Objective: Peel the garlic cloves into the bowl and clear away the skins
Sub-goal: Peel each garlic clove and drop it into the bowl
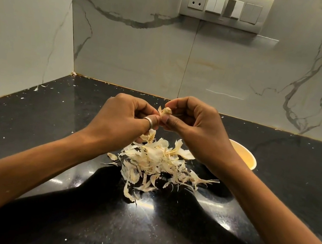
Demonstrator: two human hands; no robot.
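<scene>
i pinch a garlic clove (165,111) between both hands above the black counter (48,123). my right hand (196,123) grips it with thumb and curled fingers; my left hand (125,122), a ring (149,121) on its thumb, pinches it from the other side. loose skin sticks up from the clove. the pile of skins (155,161) lies on the counter right below my hands. the bowl (243,154) sits just right of the pile, half hidden behind my right wrist.

left hand (123,119), right hand (196,123) raised together, both pinching garlic clove (166,111)
</scene>
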